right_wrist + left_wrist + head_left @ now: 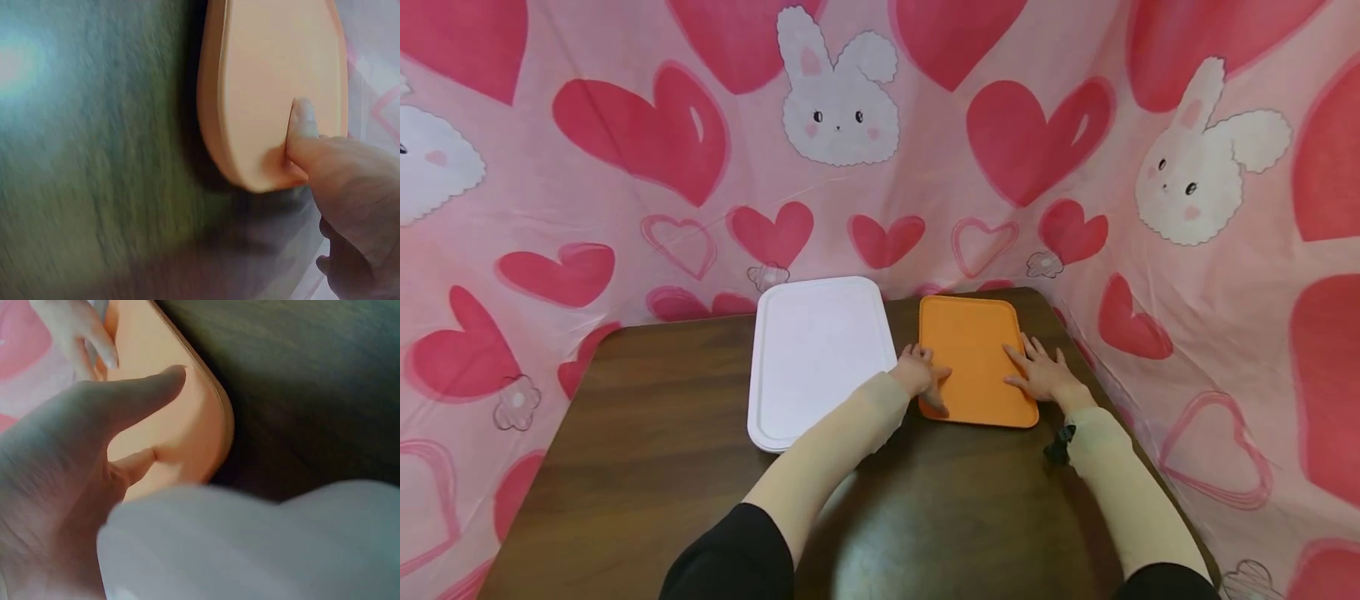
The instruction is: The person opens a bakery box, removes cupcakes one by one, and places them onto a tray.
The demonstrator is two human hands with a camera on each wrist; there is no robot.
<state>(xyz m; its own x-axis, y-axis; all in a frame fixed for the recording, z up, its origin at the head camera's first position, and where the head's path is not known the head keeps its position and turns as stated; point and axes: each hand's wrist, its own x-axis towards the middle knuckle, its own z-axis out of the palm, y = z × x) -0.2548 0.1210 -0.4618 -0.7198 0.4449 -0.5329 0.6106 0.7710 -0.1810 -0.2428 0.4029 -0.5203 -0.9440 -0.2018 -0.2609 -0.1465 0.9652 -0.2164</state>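
Left hand point(919, 377) and right hand point(1047, 377) lie at opposite long edges of the orange tray point(973, 358), fingers spread wide over its top and rim; whether any fingertips reach underneath, I cannot tell. Right wrist view shows the tray's thick side wall point(210, 112), mostly hidden from the head view. The tray rests toward the right of the table point(662, 400). Head view clearly shows a white tray point(823, 350) just left of it, with pink heart-printed cloth point(932, 150) behind.
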